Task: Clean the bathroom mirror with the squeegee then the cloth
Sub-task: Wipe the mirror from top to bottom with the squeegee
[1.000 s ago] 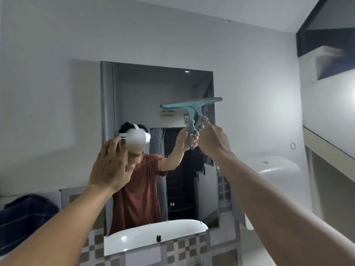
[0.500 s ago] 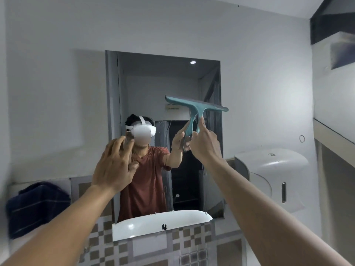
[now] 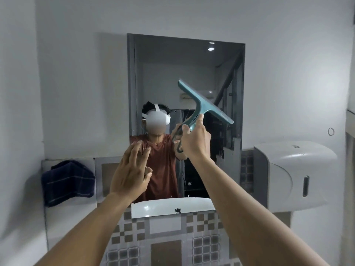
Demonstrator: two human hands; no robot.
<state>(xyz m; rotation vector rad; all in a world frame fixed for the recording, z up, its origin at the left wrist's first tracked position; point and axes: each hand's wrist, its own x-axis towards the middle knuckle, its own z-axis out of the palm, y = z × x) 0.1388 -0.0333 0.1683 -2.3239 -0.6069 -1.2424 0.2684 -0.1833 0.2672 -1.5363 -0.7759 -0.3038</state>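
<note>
The rectangular mirror hangs on the white wall straight ahead. My right hand grips the handle of a teal squeegee, held up in front of the mirror's middle right. Its blade is tilted, the left end high and the right end low. My left hand is raised before the mirror's lower left with its fingers spread, holding nothing. A dark blue checked cloth lies folded on the ledge left of the mirror.
A white paper dispenser is mounted on the wall right of the mirror. Below the mirror runs a tiled ledge with brown and grey squares. A person's reflection and a white basin's reflection show in the glass.
The squeegee blade has tipped from nearly level to steeply tilted, right end down. My left hand has opened its fingers and dropped lower. The camera has tilted down.
</note>
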